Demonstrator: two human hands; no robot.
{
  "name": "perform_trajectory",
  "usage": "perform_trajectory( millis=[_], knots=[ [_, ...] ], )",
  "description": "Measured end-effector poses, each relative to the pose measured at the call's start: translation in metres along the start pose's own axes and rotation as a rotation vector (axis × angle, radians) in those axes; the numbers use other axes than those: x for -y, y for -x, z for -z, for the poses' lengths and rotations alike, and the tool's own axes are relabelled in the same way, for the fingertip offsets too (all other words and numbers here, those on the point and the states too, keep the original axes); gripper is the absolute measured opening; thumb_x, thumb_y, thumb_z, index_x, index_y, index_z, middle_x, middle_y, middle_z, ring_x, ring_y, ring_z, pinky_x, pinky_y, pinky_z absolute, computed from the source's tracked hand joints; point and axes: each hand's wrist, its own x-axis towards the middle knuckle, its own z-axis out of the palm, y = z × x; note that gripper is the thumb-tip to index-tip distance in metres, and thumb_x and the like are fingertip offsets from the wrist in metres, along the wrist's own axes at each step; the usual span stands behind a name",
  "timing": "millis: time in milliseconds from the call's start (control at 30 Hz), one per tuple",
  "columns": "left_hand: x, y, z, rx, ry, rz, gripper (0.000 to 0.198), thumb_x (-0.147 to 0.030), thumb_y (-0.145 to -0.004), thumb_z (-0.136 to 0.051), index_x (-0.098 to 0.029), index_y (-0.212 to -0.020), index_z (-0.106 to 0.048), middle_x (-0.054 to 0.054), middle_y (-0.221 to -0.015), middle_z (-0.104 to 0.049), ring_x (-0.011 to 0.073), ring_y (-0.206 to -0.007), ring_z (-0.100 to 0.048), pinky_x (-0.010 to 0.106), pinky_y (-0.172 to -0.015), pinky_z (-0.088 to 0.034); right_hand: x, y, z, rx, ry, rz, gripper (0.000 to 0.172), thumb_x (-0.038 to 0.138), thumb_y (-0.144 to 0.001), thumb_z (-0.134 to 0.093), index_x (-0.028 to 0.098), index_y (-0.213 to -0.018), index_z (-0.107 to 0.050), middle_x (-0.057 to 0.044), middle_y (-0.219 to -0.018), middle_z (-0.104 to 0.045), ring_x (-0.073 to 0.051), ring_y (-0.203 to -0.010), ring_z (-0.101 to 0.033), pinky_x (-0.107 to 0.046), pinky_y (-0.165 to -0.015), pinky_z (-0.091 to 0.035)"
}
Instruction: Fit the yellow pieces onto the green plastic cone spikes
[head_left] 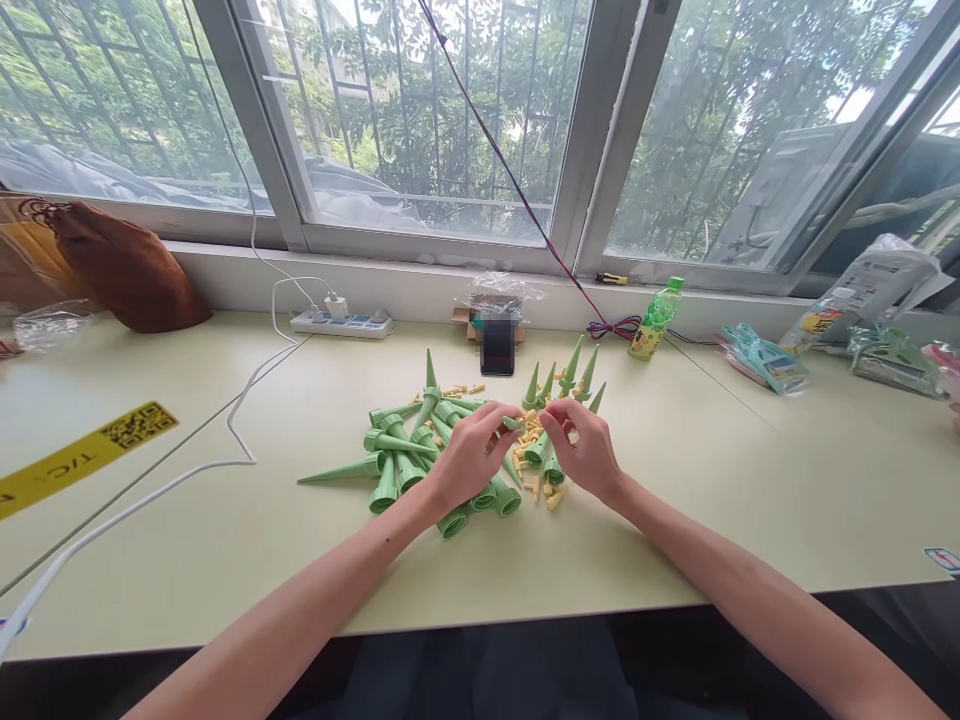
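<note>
My left hand [474,448] is closed around a green plastic watering spike [513,423], mostly hidden by the fingers. Close by on the right, my right hand [586,448] has its fingertips pinched together; whatever they hold is too small or hidden to tell. Several green hollow spikes with wide ribbed ends lie in a heap [405,462] left of and under my left hand. Small pale-yellow plastic valve pieces [555,497] are scattered between and below the hands. Behind my right hand, several green spikes [571,368] stand point up.
A dark phone [497,347] leans on a small box at the back. A power strip [342,324], a brown pouch [131,265] and a white cable [241,415] are on the left. A green-capped bottle [655,320] and packaged teal items [763,358] stand right.
</note>
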Motion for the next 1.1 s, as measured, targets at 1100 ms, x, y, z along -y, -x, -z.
perform_trajectory(
  millis=[1100],
  knots=[
    [-0.003, 0.003, 0.0, 0.148, -0.137, -0.054, 0.019, -0.021, -0.095, -0.044, -0.018, -0.097, -0.062, 0.0, -0.071, -0.061, 0.0083, -0.054, -0.047, 0.021, -0.054, -0.036, 0.01, -0.043, 0.01, 0.003, 0.169, 0.083, 0.012, 0.029, -0.09, -0.053, 0.019, -0.085, -0.058, 0.0, -0.069, -0.063, -0.01, -0.055, -0.052, -0.022, -0.055, -0.043]
  ],
)
